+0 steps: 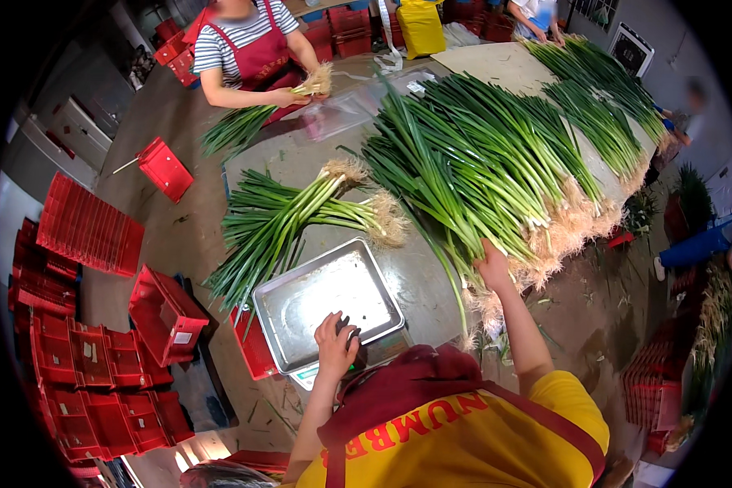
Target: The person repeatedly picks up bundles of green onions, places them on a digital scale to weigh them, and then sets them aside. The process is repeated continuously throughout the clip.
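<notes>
Scallions (496, 175) lie in a big heap across the table (419, 268), green tops pointing up-left, rooty ends toward the near right edge. Your right hand (493, 267) is on that heap near the root ends, fingers curled onto a few stalks; can't tell whether it actually clamps them. Your left hand (335, 340) rests on the near edge of the scale (358, 358), fingers spread and bent over something dark there, nothing clearly pinched.

On the scale sits a metal tray (327, 301), shiny and bare. Just beyond the tray two loose bunches (289, 215) of scallions lie crossed on the table, roots to the right, leaves fanning down-left past the tray's corner.

Across the table another person in a striped shirt and red apron holds a bunch (256, 118) by its root end with both hands. A clear plastic bag (346, 110) lies flat beside that person.

Red crates (85, 342) are stacked and scattered on the floor to your left. A second long row of scallions (606, 114) runs along the far right side of the table.
</notes>
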The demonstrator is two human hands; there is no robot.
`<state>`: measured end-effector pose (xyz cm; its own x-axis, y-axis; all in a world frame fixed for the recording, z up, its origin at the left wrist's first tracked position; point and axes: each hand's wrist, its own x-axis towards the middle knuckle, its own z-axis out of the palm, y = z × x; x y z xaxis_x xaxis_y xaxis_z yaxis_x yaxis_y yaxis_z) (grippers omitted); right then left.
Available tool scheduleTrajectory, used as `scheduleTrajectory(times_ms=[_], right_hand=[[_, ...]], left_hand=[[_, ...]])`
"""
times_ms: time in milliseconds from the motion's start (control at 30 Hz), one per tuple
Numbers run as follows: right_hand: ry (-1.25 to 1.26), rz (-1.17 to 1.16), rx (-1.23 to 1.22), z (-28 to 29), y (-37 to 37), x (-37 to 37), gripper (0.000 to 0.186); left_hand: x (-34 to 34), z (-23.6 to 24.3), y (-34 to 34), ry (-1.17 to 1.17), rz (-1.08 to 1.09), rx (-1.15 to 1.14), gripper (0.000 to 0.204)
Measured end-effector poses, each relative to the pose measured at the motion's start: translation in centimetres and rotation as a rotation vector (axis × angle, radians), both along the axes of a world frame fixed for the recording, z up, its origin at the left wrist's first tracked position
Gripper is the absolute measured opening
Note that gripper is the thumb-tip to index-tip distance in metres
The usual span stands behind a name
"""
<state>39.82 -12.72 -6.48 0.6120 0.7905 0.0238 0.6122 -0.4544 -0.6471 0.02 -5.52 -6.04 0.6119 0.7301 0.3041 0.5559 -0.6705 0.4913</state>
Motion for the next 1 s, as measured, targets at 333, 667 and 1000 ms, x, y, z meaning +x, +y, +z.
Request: scheduleTrajectory(times_ms=[333,667,1000], right_hand=[[-0.233,-0.05,-0.445,-7.4,3.0,-2.3,0.104],[0.005,0.089,-0.489,-6.2,3.8,-1.6,0.055],[0.045,0.042,-0.403,-8.5,4.4,-1.5,0.071]], left_hand=[[0.8,0.2,0.0,0.027,-0.035,-0.016,0.023],[-0.6,0.1,-0.7,0.03,0.019,0.004,0.024],[-0.1,-0.1,-0.5,0.0,-0.009,0.0,0.024]])
